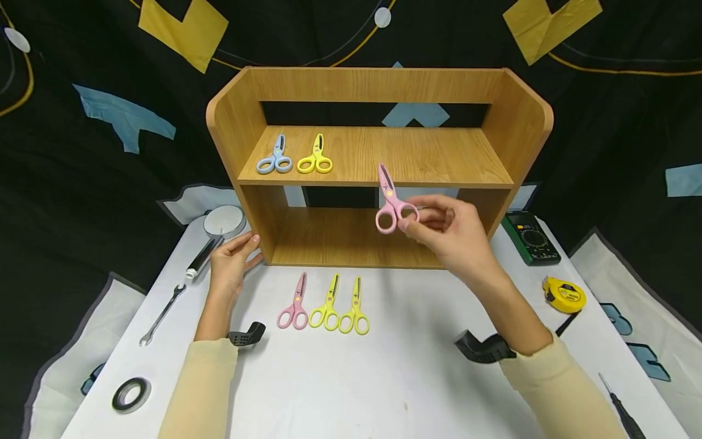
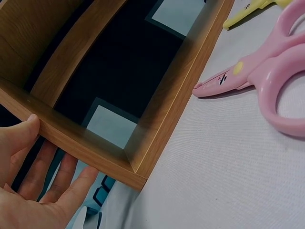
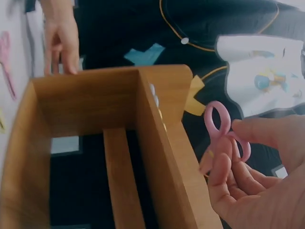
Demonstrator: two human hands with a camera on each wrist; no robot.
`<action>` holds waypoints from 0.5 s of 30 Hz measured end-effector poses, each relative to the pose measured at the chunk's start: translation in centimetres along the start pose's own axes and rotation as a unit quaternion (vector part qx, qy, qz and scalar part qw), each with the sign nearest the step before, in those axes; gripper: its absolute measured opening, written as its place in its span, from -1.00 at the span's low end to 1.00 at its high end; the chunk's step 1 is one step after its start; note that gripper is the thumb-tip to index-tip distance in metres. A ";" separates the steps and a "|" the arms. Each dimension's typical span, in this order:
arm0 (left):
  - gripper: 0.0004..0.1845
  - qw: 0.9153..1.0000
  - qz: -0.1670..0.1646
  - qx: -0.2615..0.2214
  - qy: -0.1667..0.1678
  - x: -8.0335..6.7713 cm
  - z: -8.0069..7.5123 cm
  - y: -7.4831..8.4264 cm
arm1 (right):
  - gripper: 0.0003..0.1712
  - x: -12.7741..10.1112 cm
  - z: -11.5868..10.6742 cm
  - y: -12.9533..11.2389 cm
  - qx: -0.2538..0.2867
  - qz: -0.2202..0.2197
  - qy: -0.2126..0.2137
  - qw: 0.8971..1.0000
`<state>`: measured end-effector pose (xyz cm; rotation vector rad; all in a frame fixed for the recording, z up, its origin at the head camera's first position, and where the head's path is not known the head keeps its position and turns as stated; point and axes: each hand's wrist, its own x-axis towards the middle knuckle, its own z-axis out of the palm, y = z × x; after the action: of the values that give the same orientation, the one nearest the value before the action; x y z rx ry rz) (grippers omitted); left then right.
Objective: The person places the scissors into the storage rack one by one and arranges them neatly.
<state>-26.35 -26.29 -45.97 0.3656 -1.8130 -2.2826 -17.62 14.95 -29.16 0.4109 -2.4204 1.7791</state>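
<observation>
Two hands work at a wooden shelf unit (image 1: 378,155). Right hand (image 1: 451,235) pinches one handle loop of a pink pair of scissors (image 1: 390,202), held blades up in front of the upper shelf edge. Left hand (image 1: 233,262), fingers straight and slightly apart, rests against the unit's lower left corner. Blue scissors (image 1: 276,157) and yellow scissors (image 1: 316,155) lie side by side on the upper shelf.

Multimeter (image 1: 530,237), tape measure (image 1: 564,294) right; wrench (image 1: 161,314), tape roll (image 1: 131,394) left.
</observation>
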 end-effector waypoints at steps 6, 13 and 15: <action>-0.51 1.000 0.004 -0.004 0.003 0.0 0.2 -0.1 | -0.59 5.9 1.3 -2.0 -0.023 0.003 0.029 0.999; -0.55 1.000 0.010 -0.004 0.001 -0.1 -0.1 -0.2 | -0.58 11.0 3.5 -2.2 -0.090 0.024 0.029 0.995; -0.55 1.000 0.014 -0.003 0.001 -0.1 -0.1 -0.2 | -0.58 11.9 4.0 -2.3 -0.111 0.027 0.028 0.993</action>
<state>-26.24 -26.34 -46.20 0.3394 -1.7986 -2.2671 -28.08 8.75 -25.36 0.2706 -2.5737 1.4959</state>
